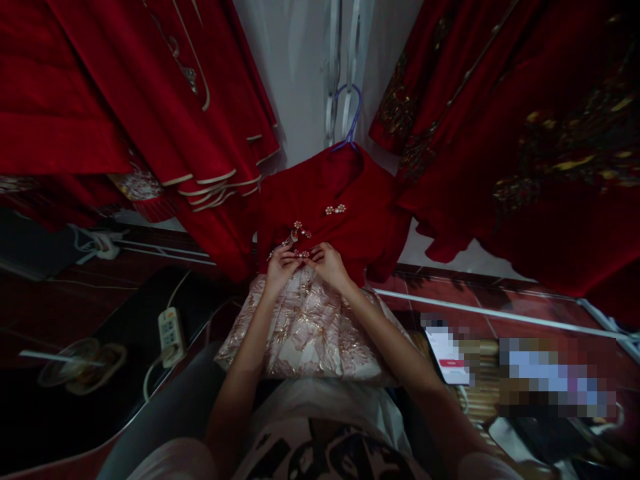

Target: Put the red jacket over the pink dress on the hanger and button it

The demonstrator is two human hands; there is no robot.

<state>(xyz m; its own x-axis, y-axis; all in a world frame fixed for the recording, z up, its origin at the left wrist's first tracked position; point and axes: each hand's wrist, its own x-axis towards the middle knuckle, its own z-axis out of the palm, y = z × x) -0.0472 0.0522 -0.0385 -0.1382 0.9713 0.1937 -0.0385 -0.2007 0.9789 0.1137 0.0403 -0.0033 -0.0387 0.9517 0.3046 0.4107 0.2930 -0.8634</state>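
A small red dress hangs on a blue hanger in front of me, with a pale pink and gold skirt spreading below. Pearl-like clasps decorate its front: one clasp higher up, another clasp just above my fingers. My left hand and my right hand meet at the dress's waist, fingers pinched together on a pearl clasp between them.
Red embroidered garments hang at the left, and more red garments at the right. A white power strip with its cord lies at the lower left. A glass dish sits further left. A white wall is behind.
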